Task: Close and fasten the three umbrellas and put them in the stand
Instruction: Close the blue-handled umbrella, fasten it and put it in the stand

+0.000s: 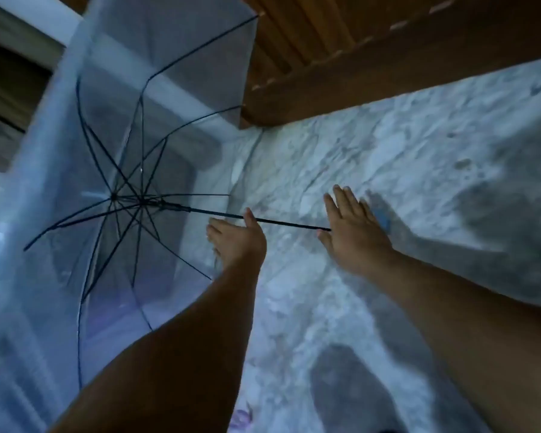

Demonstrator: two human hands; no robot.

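An open umbrella (128,126) with a clear canopy and dark ribs lies on its side at the left, its inside facing me. Its thin dark shaft (288,223) runs to the right across the floor. My left hand (236,239) reaches over the shaft's middle with the fingers spread and the thumb up; no grip shows. My right hand (353,232) is flat and spread over the shaft's right end, where a blue handle (383,220) peeks out behind it. No other umbrella and no stand are in view.
The floor is pale marble (388,145). A brown wooden door or panel (356,51) stands at the upper right. A white frame or wall edge (28,26) shows behind the canopy at the upper left. The view is motion-blurred.
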